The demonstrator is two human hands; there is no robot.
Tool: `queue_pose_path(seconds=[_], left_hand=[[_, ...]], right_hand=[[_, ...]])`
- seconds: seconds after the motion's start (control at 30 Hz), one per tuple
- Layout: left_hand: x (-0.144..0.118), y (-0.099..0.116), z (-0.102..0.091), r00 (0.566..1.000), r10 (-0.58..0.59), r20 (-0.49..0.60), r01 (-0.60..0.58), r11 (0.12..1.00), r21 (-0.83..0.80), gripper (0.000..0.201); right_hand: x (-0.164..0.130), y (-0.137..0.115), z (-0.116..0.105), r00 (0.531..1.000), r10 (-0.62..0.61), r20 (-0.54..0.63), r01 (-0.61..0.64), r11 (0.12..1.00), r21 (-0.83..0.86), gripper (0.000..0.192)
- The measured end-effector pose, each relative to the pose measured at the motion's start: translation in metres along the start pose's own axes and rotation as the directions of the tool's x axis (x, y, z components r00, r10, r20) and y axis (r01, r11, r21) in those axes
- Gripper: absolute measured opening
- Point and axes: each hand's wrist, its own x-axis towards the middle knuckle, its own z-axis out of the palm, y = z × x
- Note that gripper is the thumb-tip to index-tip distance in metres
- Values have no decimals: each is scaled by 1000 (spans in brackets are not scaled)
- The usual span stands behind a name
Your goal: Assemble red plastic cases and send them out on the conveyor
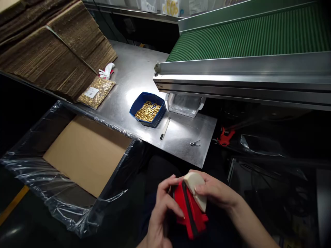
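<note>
Low in front of my body, my left hand (165, 203) grips a red plastic part with a black strip (187, 212) along it. Its fingers are curled about the left side, and the palm side is partly hidden. My right hand (213, 189) holds a cream-coloured rounded piece (194, 184) against the right side of the red part, thumb lying on its face. What the two pieces belong to, I cannot make out. Nearest on the metal table are small thin metal pieces (195, 143) and a white pen-like tool with a dark end (164, 128).
On the metal table (129, 65) stand a blue bin (159, 117) of small brass-coloured pieces, a clear tray (184, 105) and a bag of similar pieces (97, 91). Stacked cardboard (74, 48) and a plastic-lined box (88, 155) are left; a green conveyor (248, 34) spans the right.
</note>
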Motion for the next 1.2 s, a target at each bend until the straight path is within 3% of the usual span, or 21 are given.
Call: queue_pose_path(seconds=[0.07, 0.1, 0.17, 0.23, 0.27, 0.33, 0.43, 0.53, 0.6, 0.63, 0.7, 0.77, 0.8, 0.87, 0.93, 1.0, 1.03, 1.1, 1.17, 1.2], left_hand=[[-2, 1, 1, 959, -270, -90, 259, 958, -119, 42], [-2, 0, 1, 897, -435, -73, 411, 885, -219, 49], [-1, -2, 0, 736, -672, 84, 640, 650, -409, 64], [-3, -5, -3, 623, -742, 247, 719, 420, -554, 62], [-4, -6, -5, 603, -746, 283, 719, 355, -597, 59], [-6, -6, -8, 598, -736, 316, 714, 311, -627, 58], [-2, -5, -9, 626, -686, 371, 715, 315, -625, 73], [7, -9, -8, 662, -657, 362, 684, 331, -650, 81], [10, -13, -7, 650, -665, 369, 690, 311, -654, 74], [11, -14, -7, 637, -673, 375, 699, 300, -649, 69], [11, -16, -6, 615, -698, 367, 713, 294, -637, 61], [12, -14, -5, 599, -726, 337, 719, 302, -626, 55], [12, -13, -5, 592, -738, 323, 724, 311, -616, 55], [12, -9, -5, 576, -759, 304, 743, 330, -583, 58], [12, -8, -4, 549, -785, 286, 765, 335, -550, 60], [10, -10, -3, 518, -819, 247, 770, 322, -551, 58], [8, -12, -2, 504, -835, 219, 763, 312, -567, 55], [5, -18, 0, 501, -848, 172, 728, 306, -613, 51], [3, -27, -1, 541, -823, 172, 693, 322, -645, 51], [3, -31, -3, 575, -799, 177, 681, 348, -645, 51]], right_hand=[[-10, -15, 8, 998, 51, 20, -45, 966, -254, 36], [-14, -19, 16, 998, 56, -12, -56, 925, -376, 32], [-23, -22, 34, 991, 3, -130, -78, 819, -569, 21], [-31, -18, 49, 973, -60, -222, -104, 748, -656, 15], [-33, -14, 55, 967, -68, -244, -110, 752, -650, 17], [-36, -4, 59, 960, -80, -268, -93, 813, -575, 26], [-35, 11, 56, 929, -151, -338, -38, 868, -495, 40], [-38, 14, 47, 856, -286, -430, 7, 839, -544, 43], [-48, 7, 40, 797, -370, -478, -2, 789, -614, 37], [-54, 2, 38, 793, -387, -470, -22, 753, -657, 33], [-67, -8, 36, 866, -351, -356, -55, 642, -765, 27], [-74, -12, 40, 960, -237, -150, -24, 464, -886, 25], [-75, -11, 43, 984, -171, -55, 11, 362, -932, 22], [-70, -5, 48, 995, -66, 73, 83, 163, -983, 17], [-63, 6, 50, 992, -40, 123, 123, -14, -992, 18], [-57, 16, 47, 992, -56, 114, 109, -86, -990, 22], [-55, 19, 44, 994, -71, 80, 76, -60, -995, 25], [-53, 22, 38, 994, -110, -30, -18, 113, -993, 28], [-52, 21, 35, 982, -156, -108, -58, 295, -954, 27], [-51, 20, 34, 976, -188, -112, -44, 330, -943, 31]])
